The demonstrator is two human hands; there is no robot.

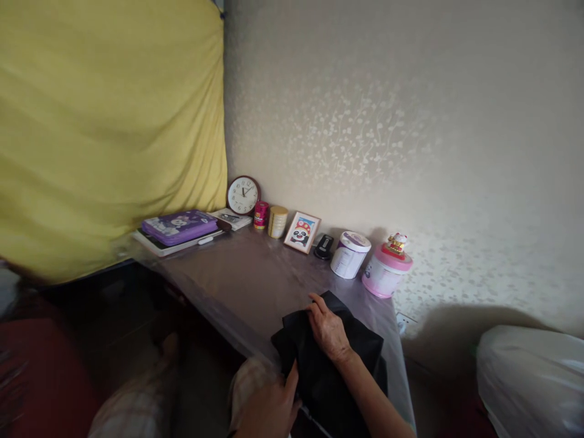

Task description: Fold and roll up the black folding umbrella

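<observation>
One black cloth by the bench's right edge, likely light and limp, suits an edge grip: left fingers pinch it, right fingers rest loosely open.

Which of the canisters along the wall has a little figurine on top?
The pink canister, at the row's right end: a gold-and-white figurine stands on its lid. No other canister carries one.

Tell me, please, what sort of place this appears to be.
Most likely a room in a home. A round clock and a framed panda picture stand along the far edge of a plastic-covered table, and a yellow cloth hangs like a curtain beside it.
</observation>
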